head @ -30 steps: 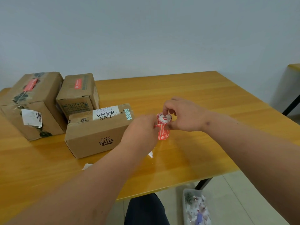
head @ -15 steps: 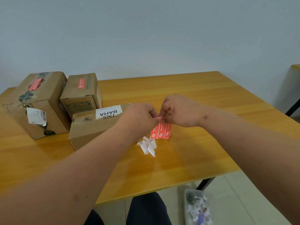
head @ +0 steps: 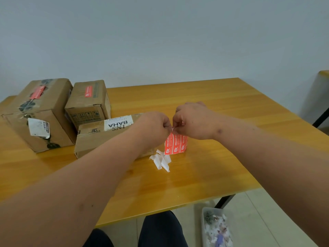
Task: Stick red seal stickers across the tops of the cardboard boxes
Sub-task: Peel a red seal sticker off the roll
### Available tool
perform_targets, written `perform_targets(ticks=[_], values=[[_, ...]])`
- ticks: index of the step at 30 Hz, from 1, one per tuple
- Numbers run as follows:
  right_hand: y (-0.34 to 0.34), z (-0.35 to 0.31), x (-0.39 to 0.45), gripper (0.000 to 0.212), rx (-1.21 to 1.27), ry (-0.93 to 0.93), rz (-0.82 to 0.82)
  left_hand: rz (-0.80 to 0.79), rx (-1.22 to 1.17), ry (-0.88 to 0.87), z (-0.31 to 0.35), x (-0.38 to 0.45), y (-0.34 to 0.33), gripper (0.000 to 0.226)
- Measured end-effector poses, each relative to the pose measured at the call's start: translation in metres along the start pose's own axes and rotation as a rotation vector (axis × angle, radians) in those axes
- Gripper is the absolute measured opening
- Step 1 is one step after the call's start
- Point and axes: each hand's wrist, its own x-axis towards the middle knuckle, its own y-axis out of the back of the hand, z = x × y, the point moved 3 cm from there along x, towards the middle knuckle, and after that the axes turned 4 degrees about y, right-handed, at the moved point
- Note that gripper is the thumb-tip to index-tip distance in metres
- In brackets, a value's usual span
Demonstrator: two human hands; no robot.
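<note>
Over the middle of the wooden table (head: 204,107), both hands meet, knuckles up, fingertips almost touching each other. The left hand (head: 153,125) has its fingers curled in tight, pinching at the top edge of the red sticker sheet (head: 175,144), and the right hand (head: 191,120) pinches that same top edge from the other side, fingers bunched. A small white corner shows right between the two pinches. The sheet hangs down from the fingers, red with white print, its lower edge close to the tabletop; whether it touches the wood is hard to tell. Just below it lies a little heap of white backing scraps (head: 162,160). Behind the left wrist sits the nearest box (head: 99,138), with a white INS BAHA label on top. Further left, the small box (head: 88,100) carries a red seal on its top, and the big box (head: 38,113) beside it has one too. Down on the floor, a clear bin (head: 216,229) holds paper bits.
</note>
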Motion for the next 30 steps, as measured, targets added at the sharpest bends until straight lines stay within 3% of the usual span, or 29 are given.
perform_targets(ticks=[9,14,21,25,30], values=[[0.0018,-0.0029,-0.0003,0.009,0.045,0.034,0.022,-0.003,-0.041,-0.018,-0.0031,0.0003,0.0017,0.015],[0.0030,-0.0028,-0.0003,0.037,0.060,0.023,0.025,-0.015,-0.056,-0.015,-0.0030,0.0009,0.0031,0.015],[0.0037,-0.0015,-0.0002,0.032,0.116,0.019,0.047,-0.059,-0.113,0.010,-0.0022,0.0004,0.0065,0.014],[0.0036,-0.0010,0.0003,0.017,0.113,0.031,0.049,-0.100,-0.169,0.032,-0.0046,0.0024,0.0072,0.012],[0.0045,-0.0004,-0.0006,0.019,0.142,0.021,0.069,-0.142,-0.210,0.049,-0.0051,0.0031,0.0089,0.011]])
